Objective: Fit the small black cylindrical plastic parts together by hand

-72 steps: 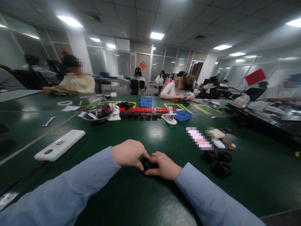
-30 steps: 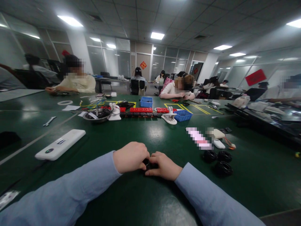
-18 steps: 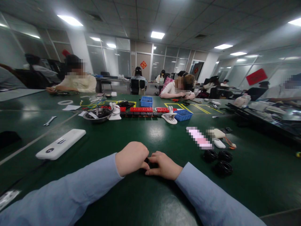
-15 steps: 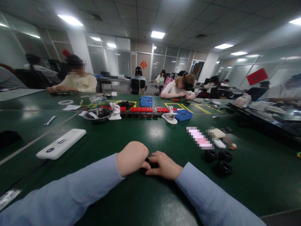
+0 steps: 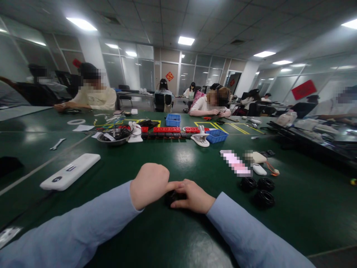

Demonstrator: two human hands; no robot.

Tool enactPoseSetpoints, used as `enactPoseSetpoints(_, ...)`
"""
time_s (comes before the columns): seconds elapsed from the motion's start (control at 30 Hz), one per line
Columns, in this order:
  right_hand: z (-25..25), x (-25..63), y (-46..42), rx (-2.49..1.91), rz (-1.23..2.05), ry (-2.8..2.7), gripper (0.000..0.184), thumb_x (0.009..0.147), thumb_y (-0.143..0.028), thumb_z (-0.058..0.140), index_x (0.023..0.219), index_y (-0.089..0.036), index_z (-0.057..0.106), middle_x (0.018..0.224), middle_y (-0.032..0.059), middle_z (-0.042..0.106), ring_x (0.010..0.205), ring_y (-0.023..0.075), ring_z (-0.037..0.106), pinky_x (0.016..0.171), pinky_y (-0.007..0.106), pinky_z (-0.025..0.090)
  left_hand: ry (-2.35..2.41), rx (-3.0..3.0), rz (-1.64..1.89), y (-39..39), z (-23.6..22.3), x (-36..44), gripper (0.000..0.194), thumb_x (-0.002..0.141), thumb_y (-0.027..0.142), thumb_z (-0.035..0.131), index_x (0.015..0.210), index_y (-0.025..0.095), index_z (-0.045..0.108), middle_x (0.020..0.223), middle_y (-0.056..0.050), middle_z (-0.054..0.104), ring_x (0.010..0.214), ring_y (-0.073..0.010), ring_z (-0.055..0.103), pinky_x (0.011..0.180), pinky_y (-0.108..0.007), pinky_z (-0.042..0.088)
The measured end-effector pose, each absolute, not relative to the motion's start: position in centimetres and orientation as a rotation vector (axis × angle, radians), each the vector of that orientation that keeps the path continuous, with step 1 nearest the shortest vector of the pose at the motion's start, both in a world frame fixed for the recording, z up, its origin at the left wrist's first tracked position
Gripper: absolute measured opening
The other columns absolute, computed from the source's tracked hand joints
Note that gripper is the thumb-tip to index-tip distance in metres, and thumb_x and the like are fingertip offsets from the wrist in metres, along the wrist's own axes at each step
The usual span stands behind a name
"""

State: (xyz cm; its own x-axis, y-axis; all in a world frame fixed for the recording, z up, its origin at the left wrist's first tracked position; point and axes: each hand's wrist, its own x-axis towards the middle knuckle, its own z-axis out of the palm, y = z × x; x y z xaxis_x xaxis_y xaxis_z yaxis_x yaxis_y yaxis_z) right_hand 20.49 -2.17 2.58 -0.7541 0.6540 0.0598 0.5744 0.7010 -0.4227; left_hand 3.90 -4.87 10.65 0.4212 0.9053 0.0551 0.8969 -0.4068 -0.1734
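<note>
My left hand (image 5: 149, 185) and my right hand (image 5: 195, 196) meet on the green table (image 5: 184, 156), both closed around a small black part (image 5: 173, 195) that is mostly hidden between them. My left hand's fingers are curled, with one finger reaching across toward my right hand. Both forearms wear light blue sleeves. Three black ring-shaped parts (image 5: 258, 190) lie on the table to the right of my right hand.
A white flat device (image 5: 70, 171) lies at the left. Farther back are a metal bowl (image 5: 113, 136), red strips (image 5: 167, 130), two blue bins (image 5: 216, 136), white clips (image 5: 201, 139) and a wrench (image 5: 57, 143). Other people sit working at the far side.
My left hand has tilted up and extended a finger over the black part toward my right hand. My right hand has stayed in place. The view has shifted slightly.
</note>
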Motion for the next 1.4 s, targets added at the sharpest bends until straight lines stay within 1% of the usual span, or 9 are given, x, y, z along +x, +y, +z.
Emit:
enactPoseSetpoints(0.13,2.7,20.6,-2.2,-1.021,0.583,-2.699,0.035,0.073,-0.045,0.067,0.098,-0.02,0.066,0.076,0.002,0.056,0.076,0.0163,0.05,0.068,0.026,0.036,-1.373,-2.766,0.02,-4.0,11.2,2.8,0.043,0.081,0.056,0.05,0.097,0.019,0.067,0.088,-0.007,0.066,0.085,-0.0217,0.061,0.068,-0.027,0.044)
enactPoseSetpoints(0.2,2.7,20.6,-2.2,-1.012,0.597,-2.69,0.034,0.073,-0.045,0.066,0.095,-0.019,0.067,0.076,0.002,0.055,0.077,0.0163,0.05,0.069,0.026,0.036,-1.244,-2.896,0.04,-3.6,11.4,2.5,0.037,0.078,0.048,0.059,0.105,0.022,0.064,0.097,-0.005,0.065,0.093,-0.0209,0.058,0.074,-0.028,0.044)
enactPoseSetpoints(0.27,2.5,20.7,-2.2,-1.002,0.619,-2.673,0.031,0.074,-0.043,0.066,0.092,-0.018,0.067,0.078,0.0025,0.056,0.079,0.0163,0.05,0.069,0.026,0.037,-1.137,-2.996,0.065,-3.4,11.5,2.4,0.034,0.075,0.039,0.066,0.105,0.024,0.064,0.102,-0.004,0.064,0.097,-0.0198,0.056,0.079,-0.027,0.043)
enactPoseSetpoints(0.37,2.3,20.7,-2.1,-1.02,0.629,-2.64,0.03,0.074,-0.041,0.066,0.092,-0.017,0.067,0.083,0.0037,0.057,0.08,0.0166,0.051,0.069,0.026,0.036,-1.074,-3.057,0.09,-3.2,11.4,2.4,0.033,0.072,0.029,0.071,0.104,0.025,0.064,0.106,-0.002,0.064,0.1,-0.0196,0.054,0.082,-0.028,0.041)
enactPoseSetpoints(0.47,2.3,20.6,-2.0,-1.059,0.604,-2.625,0.032,0.074,-0.042,0.066,0.092,-0.016,0.067,0.083,0.0045,0.056,0.079,0.0171,0.05,0.068,0.026,0.036,-1.056,-3.059,0.118,-3.0,11.0,2.5,0.035,0.072,0.025,0.071,0.105,0.028,0.063,0.107,0.0,0.064,0.101,-0.0186,0.054,0.082,-0.027,0.041)
enactPoseSetpoints(0.57,2.3,20.6,-2.0,-1.06,0.598,-2.632,0.032,0.074,-0.043,0.066,0.092,-0.017,0.067,0.081,0.0042,0.055,0.078,0.0168,0.05,0.068,0.026,0.036,-1.056,-3.046,0.157,-2.8,10.5,2.5,0.034,0.073,0.024,0.069,0.106,0.03,0.063,0.103,0.001,0.066,0.098,-0.0174,0.056,0.08,-0.026,0.041)
enactPoseSetpoints(0.93,2.4,20.7,-2.0,-1.072,0.617,-2.643,0.032,0.075,-0.043,0.065,0.092,-0.016,0.067,0.08,0.004,0.055,0.078,0.0168,0.051,0.068,0.026,0.037,-1.126,-3.001,0.164,-3.0,10.4,2.8,0.028,0.074,0.027,0.068,0.102,0.029,0.066,0.093,-0.001,0.068,0.091,-0.0182,0.059,0.076,-0.025,0.044)
enactPoseSetpoints(1.1,2.3,20.6,-2.0,-1.072,0.598,-2.642,0.032,0.074,-0.043,0.065,0.09,-0.015,0.067,0.079,0.0039,0.055,0.078,0.0168,0.051,0.068,0.026,0.037,-1.125,-2.999,0.157,-3.1,10.2,2.8,0.027,0.074,0.027,0.067,0.101,0.027,0.067,0.093,-0.002,0.068,0.092,-0.0195,0.06,0.077,-0.027,0.045)
enactPoseSetpoints(1.4,2.6,20.6,-2.0,-1.076,0.626,-2.644,0.031,0.075,-0.041,0.065,0.094,-0.017,0.067,0.082,0.0044,0.057,0.081,0.0173,0.051,0.069,0.026,0.037,-1.128,-2.993,0.177,-3.0,10.2,2.9,0.026,0.074,0.025,0.067,0.1,0.025,0.067,0.095,-0.003,0.068,0.093,-0.0203,0.06,0.077,-0.027,0.046)
